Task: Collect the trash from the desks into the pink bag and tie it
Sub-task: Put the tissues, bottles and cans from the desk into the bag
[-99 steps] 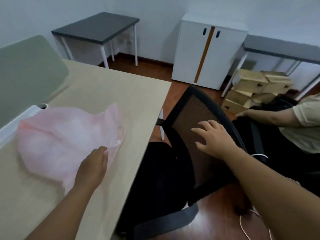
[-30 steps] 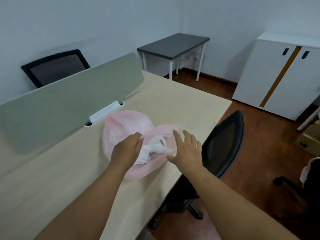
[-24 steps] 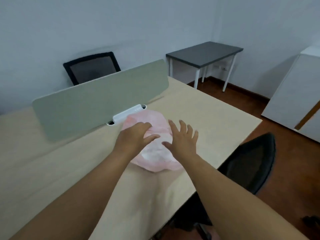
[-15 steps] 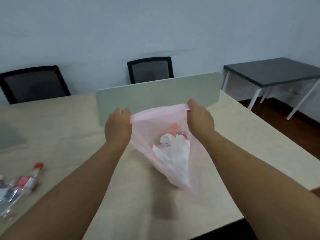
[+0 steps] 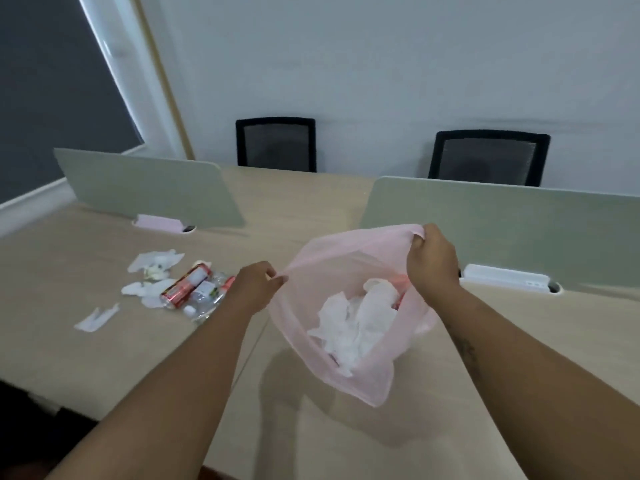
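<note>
The left hand (image 5: 258, 285) and right hand (image 5: 431, 263) each pinch the rim of the pink bag (image 5: 349, 303), holding it open and lifted above the desk (image 5: 485, 410) near its front edge, with crumpled paper already inside. Remaining trash (image 5: 180, 287) lies on the desk toward its left edge, well apart from the bag. The bag should, in this inspector's judgement, be carried beside that pile and one hand kept on the rim while the other loads.

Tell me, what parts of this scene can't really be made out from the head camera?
- Bottom of the pink bag: crumpled tissues hide whatever lies under them.
- Clear bottle: partly behind the left hand and wrist.
- Red can: its print is too small to read.
- Two chairs: the seats are hidden behind the desk and dividers.
</note>
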`<move>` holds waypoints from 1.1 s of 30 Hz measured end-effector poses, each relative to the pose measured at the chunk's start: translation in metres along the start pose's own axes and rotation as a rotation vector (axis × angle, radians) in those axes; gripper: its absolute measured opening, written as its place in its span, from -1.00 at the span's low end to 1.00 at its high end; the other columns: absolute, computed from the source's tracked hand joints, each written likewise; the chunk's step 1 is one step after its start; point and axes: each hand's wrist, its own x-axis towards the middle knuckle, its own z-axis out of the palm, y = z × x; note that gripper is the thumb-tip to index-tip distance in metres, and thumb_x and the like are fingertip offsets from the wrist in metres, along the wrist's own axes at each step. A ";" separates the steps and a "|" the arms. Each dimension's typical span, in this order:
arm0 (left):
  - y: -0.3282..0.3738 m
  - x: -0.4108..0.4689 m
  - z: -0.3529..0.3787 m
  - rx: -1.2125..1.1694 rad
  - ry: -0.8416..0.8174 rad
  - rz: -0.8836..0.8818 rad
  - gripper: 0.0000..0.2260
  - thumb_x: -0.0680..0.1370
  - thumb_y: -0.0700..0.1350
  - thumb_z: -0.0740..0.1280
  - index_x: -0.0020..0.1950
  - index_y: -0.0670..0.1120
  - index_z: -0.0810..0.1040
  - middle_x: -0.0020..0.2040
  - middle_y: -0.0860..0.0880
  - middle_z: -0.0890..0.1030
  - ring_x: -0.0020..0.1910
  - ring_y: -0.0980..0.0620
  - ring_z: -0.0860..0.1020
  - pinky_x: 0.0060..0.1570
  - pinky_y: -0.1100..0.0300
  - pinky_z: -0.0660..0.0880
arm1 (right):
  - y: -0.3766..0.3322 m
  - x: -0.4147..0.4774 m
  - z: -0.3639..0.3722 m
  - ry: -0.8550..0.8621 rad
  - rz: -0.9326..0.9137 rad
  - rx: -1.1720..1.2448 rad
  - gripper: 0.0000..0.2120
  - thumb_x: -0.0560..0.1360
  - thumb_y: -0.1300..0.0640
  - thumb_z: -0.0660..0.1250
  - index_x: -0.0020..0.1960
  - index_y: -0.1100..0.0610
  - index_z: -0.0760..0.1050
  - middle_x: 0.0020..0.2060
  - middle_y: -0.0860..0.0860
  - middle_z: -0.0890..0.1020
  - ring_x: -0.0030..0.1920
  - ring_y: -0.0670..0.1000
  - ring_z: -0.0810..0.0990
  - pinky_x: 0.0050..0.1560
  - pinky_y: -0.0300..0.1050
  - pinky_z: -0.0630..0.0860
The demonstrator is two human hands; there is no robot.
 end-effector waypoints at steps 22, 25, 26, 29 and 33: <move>-0.226 0.072 0.008 0.200 -0.093 -0.056 -0.50 0.35 0.09 0.42 0.22 -0.09 0.46 0.17 -0.11 0.48 0.13 -0.13 0.49 0.01 0.04 0.50 | -0.061 -0.010 0.200 0.039 0.287 -0.154 -0.73 0.63 0.16 0.02 0.06 0.31 0.41 0.03 0.30 0.56 -0.05 0.26 0.50 -0.07 -0.01 0.37; -0.231 0.070 -0.014 -0.227 -0.130 -0.130 -0.70 0.36 0.02 0.44 -0.03 -0.14 0.55 -0.05 -0.10 0.60 -0.07 -0.12 0.60 -0.11 0.02 0.57 | -0.067 -0.003 0.201 0.050 0.304 -0.152 -0.72 0.64 0.15 0.02 0.10 0.31 0.42 0.07 0.30 0.55 0.07 0.30 0.53 0.00 0.01 0.40; -0.233 0.068 -0.023 -0.393 -0.146 -0.191 -0.77 0.41 -0.05 0.47 -0.02 -0.13 0.58 -0.05 -0.10 0.63 -0.10 -0.09 0.62 -0.10 0.02 0.59 | -0.068 -0.002 0.201 0.054 0.315 -0.151 -0.71 0.64 0.15 0.03 0.12 0.31 0.43 0.09 0.30 0.55 0.09 0.31 0.52 0.01 0.01 0.40; -0.239 0.058 -0.057 -0.692 -0.263 -0.304 -0.80 0.52 -0.12 0.44 0.12 -0.12 0.60 0.03 -0.15 0.64 -0.13 -0.05 0.60 -0.11 0.06 0.61 | -0.067 -0.001 0.197 0.068 0.347 -0.135 -0.70 0.64 0.16 0.03 0.13 0.37 0.42 0.13 0.32 0.54 0.14 0.30 0.51 -0.01 -0.04 0.35; -0.246 0.042 -0.095 -0.915 -0.437 -0.326 -0.59 0.44 -0.05 0.52 0.21 -0.21 0.59 0.00 -0.23 0.62 -0.15 -0.10 0.56 0.03 -0.09 0.58 | -0.065 0.010 0.188 0.077 0.385 -0.094 -0.67 0.65 0.14 0.04 0.19 0.36 0.41 0.20 0.31 0.52 0.21 0.31 0.48 0.16 0.04 0.39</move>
